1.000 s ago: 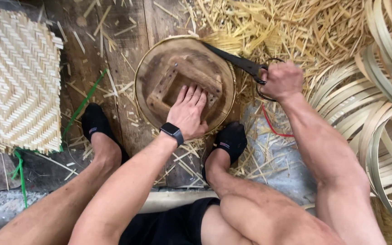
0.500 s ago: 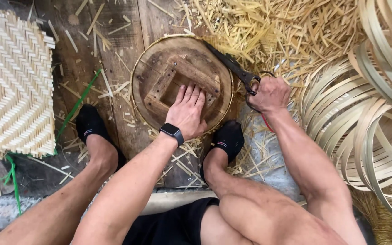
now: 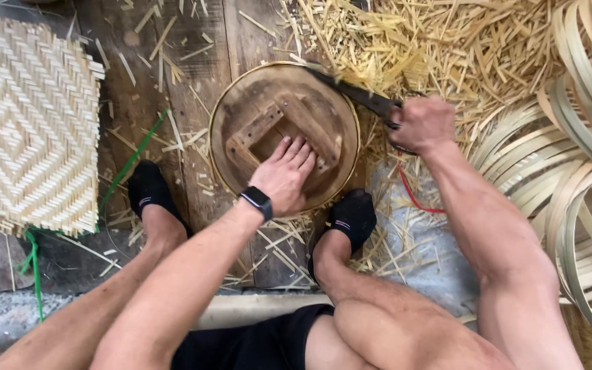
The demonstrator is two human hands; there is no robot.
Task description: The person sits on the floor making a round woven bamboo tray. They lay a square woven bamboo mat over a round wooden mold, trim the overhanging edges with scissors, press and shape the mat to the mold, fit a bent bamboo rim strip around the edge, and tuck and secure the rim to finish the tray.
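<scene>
Head view, read left to right. At far left we see a square woven bamboo mat [image 3: 25,127] with a diamond pattern, lying flat on the plank floor [image 3: 186,62]; a green cord [image 3: 131,161] runs from beneath its near edge. Two feet in black socks (left foot [image 3: 149,195], right foot [image 3: 351,219]) rest on the floor, one at either side of the near edge of the workpiece. That workpiece, a round wooden form [image 3: 282,133] ringed by a pale bamboo rim and bearing a square wooden frame at its centre, lies flat on the floor between the feet. Our left hand [image 3: 286,175], a black watch [image 3: 257,202] at the wrist, is spread palm down on the frame, fingers extended, pressing rather than gripping. Our right hand [image 3: 421,123] is clenched around the handle of a dark-bladed knife [image 3: 351,92], whose blade lies across the far right edge of the rim. We judge the step in hand to be trimming or shaving the rim against the form. The next stroke would call for firm downward pressure from the flat hand and a blade path kept away from its fingers. Behind lies a heap of straw-coloured bamboo offcuts [image 3: 440,48]; a red cord [image 3: 412,195] lies below the knife hand; at far right, coiled bamboo strips [image 3: 570,185]
</scene>
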